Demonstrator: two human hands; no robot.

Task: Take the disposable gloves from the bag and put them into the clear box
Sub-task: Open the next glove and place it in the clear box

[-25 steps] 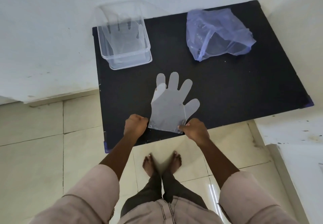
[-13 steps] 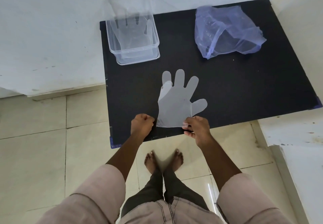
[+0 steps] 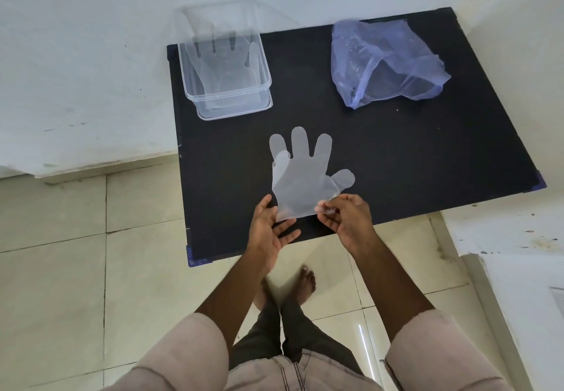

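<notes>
A translucent disposable glove (image 3: 303, 177) is spread out over the near part of the black table (image 3: 412, 152), fingers pointing away from me. My right hand (image 3: 345, 216) pinches its cuff at the right corner. My left hand (image 3: 268, 225) has its palm turned up and fingers apart under the cuff's left corner, touching it. The clear box (image 3: 224, 67) stands at the table's far left corner with at least one glove lying flat inside. A crumpled bluish plastic bag (image 3: 384, 61) lies at the far right.
White walls close in behind and to the left of the table. A white ledge (image 3: 503, 229) stands to the right of it. My bare feet (image 3: 305, 280) are on the tiled floor (image 3: 61, 268) just in front of the table's near edge.
My left hand has gone from a closed grip on the cuff to an upturned palm with spread fingers. The cuff end of the glove has lifted, and my right hand's pinch has risen with it.
</notes>
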